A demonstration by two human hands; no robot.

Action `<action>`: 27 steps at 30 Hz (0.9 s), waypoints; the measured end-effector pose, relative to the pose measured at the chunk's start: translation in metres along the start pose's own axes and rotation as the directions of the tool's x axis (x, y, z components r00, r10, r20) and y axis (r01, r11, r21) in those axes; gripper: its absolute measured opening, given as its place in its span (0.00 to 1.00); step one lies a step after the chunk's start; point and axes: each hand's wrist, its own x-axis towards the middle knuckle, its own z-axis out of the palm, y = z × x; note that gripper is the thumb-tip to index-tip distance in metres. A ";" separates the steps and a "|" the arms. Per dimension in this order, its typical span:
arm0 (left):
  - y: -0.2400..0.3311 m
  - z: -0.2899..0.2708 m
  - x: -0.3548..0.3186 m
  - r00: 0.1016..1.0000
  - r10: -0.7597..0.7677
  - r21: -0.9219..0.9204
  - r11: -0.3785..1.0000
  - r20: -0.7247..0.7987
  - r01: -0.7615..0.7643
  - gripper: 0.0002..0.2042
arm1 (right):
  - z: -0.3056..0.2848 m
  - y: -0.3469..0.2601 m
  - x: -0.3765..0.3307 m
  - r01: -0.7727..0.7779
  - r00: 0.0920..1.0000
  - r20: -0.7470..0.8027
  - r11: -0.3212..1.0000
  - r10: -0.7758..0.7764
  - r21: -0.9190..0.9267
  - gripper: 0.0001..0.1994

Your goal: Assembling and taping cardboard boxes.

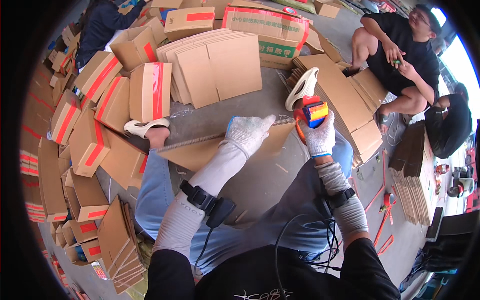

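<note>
My left hand point(248, 131), in a white knit glove, lies flat with fingers together on the top edge of a flattened cardboard box point(200, 152) that spans my knees; it presses the board rather than gripping it. My right hand point(319, 134), gloved the same way, is clamped around the handle of a tape dispenser point(311, 111) with an orange, blue and yellow body, held at the box's right end, just beside my left fingertips. The box lies tilted, its corrugated edge running from my left knee up toward the dispenser.

Both wrists carry black strapped devices with cables trailing down to my dark shirt. My legs, in blue jeans, stretch forward on the concrete floor point(220, 112), each foot in a white clog: the left clog point(145, 126) sits beside the box's left end, the right clog point(301, 87) points up just above the dispenser.

Ahead of me lies a stack of flat cardboard sheets point(215, 67), and behind it a large carton with green print point(272, 30). To my left, finished boxes sealed with red tape point(97, 107) are heaped in a pile. On my right another stack of flats point(350, 105) leans near a seated person in black point(400, 55); a second person point(102, 22) crouches at the far left.
</note>
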 end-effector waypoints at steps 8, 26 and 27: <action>0.046 0.047 0.045 0.959 -0.158 -0.173 0.964 0.236 0.201 0.23 | -0.002 0.066 -0.013 -0.482 0.872 -0.029 0.867 0.489 0.123 0.39; 0.035 0.089 -0.174 0.857 -0.406 -0.627 0.588 0.317 0.511 0.43 | 0.112 -0.003 -0.057 -0.549 0.835 0.185 0.763 0.518 0.341 0.43; 0.035 0.081 -0.177 0.850 -0.420 -0.628 0.578 0.319 0.521 0.43 | 0.119 -0.006 -0.056 -0.549 0.835 0.199 0.766 0.512 0.334 0.43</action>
